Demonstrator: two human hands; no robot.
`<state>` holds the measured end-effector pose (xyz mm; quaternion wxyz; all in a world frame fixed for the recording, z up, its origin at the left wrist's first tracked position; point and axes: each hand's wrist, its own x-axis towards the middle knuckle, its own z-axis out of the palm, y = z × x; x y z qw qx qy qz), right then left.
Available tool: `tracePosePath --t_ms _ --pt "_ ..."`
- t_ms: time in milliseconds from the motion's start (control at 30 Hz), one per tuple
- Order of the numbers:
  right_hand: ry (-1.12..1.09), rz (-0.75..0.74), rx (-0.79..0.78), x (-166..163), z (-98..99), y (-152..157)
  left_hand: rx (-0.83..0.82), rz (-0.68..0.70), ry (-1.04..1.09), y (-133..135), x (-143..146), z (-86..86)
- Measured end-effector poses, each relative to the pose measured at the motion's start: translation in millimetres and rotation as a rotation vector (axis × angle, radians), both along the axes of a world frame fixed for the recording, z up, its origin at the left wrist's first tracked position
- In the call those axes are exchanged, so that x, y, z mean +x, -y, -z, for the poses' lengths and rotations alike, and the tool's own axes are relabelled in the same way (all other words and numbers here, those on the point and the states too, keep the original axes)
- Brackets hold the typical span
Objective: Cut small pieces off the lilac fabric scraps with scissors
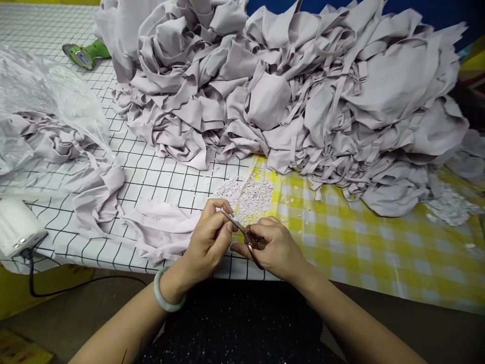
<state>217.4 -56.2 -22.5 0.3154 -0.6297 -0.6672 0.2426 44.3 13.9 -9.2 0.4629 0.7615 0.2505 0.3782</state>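
My right hand grips a small pair of copper-coloured scissors, blades pointing up and left. My left hand, with a pale green bangle on the wrist, pinches something tiny at the blade tips that I cannot make out. Both hands hover over the table's near edge. Just beyond them lies a heap of small pale fabric snippets. A flat lilac fabric piece rests left of my left hand.
A big pile of lilac fabric pieces fills the back of the table. At left sit a clear plastic bag with more fabric, a white device with a cable, and a green tool. Yellow checked cloth covers the right side.
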Motion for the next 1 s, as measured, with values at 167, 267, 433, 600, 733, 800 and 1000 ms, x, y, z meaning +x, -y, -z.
tracePosePath --t_ms 167,267,433,600,733,800,1000 --pt "0.067 0.114 -0.047 11 11.4 12 -0.005 0.085 -0.027 -3 12 7.6" --pt "0.046 0.182 -0.114 18 15.8 19 -0.029 0.1 -0.043 -6 17 14.4" --pt "-0.221 0.263 -0.13 19 14.9 23 -0.003 0.08 -0.075 0 15 9.1" --pt "-0.516 0.056 -0.154 4 19.5 21 0.133 0.224 -0.186 16 -19 -11.1" --pt "-0.461 0.029 -0.117 -14 24.1 12 0.207 -0.291 -0.342 5 -89 -6.4" --pt "-0.391 0.039 -0.097 -28 21.6 1 0.259 -0.552 -0.492 -7 -131 1.8" --pt "-0.091 -0.152 -0.068 -78 14.4 -40 0.224 -0.359 -0.922 -37 -227 13.0"
